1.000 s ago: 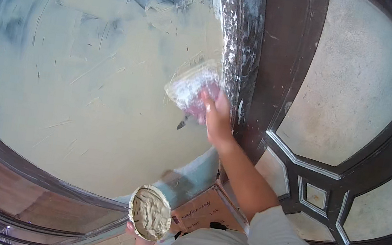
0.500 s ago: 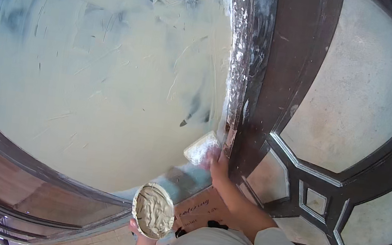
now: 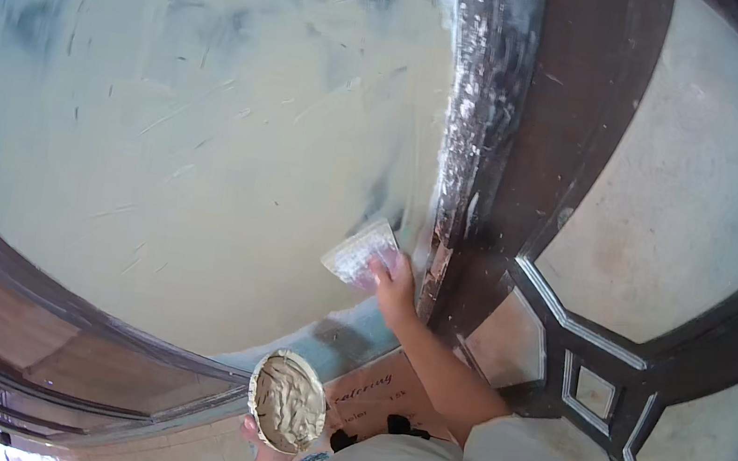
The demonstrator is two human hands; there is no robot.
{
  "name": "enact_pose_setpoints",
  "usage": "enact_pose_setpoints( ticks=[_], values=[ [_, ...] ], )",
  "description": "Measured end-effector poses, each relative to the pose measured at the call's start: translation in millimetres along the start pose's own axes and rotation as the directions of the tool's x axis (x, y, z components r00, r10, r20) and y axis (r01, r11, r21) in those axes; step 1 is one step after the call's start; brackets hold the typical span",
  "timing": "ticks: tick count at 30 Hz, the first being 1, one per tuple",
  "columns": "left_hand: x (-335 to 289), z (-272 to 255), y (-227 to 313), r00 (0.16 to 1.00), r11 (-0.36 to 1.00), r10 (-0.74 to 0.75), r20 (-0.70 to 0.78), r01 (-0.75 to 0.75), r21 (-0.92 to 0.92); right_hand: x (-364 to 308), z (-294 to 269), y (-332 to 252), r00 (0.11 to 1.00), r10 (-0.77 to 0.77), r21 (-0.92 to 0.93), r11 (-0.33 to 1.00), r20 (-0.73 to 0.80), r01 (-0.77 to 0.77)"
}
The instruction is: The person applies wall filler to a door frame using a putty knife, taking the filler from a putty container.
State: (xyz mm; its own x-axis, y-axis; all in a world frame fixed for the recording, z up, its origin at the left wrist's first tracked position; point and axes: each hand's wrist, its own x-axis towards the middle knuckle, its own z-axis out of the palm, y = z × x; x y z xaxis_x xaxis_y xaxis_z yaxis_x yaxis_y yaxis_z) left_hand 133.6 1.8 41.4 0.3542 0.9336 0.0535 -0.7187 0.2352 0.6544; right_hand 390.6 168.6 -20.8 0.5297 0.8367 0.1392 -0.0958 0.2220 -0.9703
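R hand (image 3: 393, 291): spreader (image 3: 358, 253) is gripped by closed fingers from its 4 o'clock side, w/ a fingertip seen on the face. Spreader is held over the lower RH part of the coated wall (image 3: 209, 161); whether the wall is touched can't be told. Broad edge is turned to approx 10–11, long axis is laid 2-to-8.

L hand (image 3: 250, 429): tub (image 3: 288, 403) of beige paste is gripped from its 7–8 o'clock side; fingers are mostly hidden. Tub mouth is faced to cam.

Key rel.: tub is placed btwn 6 & 7 o'clock from spreader, well apart. Each is held by one hand only: spreader R, tub L.

Edges: wall is bounded on spreader's 1–3 side by the white-flecked strip (image 3: 466, 112), w/ R hand near it; at 6 by the blue-green band (image 3: 345, 336); farther off, at 8–9, by dark trim (image 3: 49, 294). Cardboard box (image 3: 375, 392) is set at tub's 2–3 side, just beside it. Panelled door (image 3: 593, 392) is seen at approx 4 from spreader. Widest stretch of wall is found at 8–12.
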Motion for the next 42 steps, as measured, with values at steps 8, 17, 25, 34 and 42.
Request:
enact_pose_setpoints(
  ticks=[8, 17, 25, 34, 42],
  values=[
    [-5, 2, 4, 0.989, 0.998, 0.008, -0.15, 0.0, 0.055, -27, -42, 20, 0.994, 0.097, 0.002, 0.995, 0.054, -0.097],
    [-1, 2, 1, 0.993, 0.997, -0.015, -0.117, 0.025, 0.077, 15, -49, 27, 0.977, 0.212, 0.012, 0.977, 0.021, -0.213],
    [-3, -8, -5, 0.989, 0.999, -0.011, -0.146, 0.017, 0.043, -19, -55, 30, 0.93, 0.366, 0.075, 0.929, -0.032, -0.363],
    [7, 19, -5, 0.993, 0.996, 0.002, -0.116, 0.009, 0.089, 5, -75, 77, 0.927, 0.374, 0.022, 0.927, 0.037, -0.375],
    [4, 21, 2, 0.994, 0.998, 0.024, -0.109, -0.018, 0.052, 1, -46, 36, 0.926, 0.367, 0.096, 0.922, 0.091, -0.375]
  ],
)
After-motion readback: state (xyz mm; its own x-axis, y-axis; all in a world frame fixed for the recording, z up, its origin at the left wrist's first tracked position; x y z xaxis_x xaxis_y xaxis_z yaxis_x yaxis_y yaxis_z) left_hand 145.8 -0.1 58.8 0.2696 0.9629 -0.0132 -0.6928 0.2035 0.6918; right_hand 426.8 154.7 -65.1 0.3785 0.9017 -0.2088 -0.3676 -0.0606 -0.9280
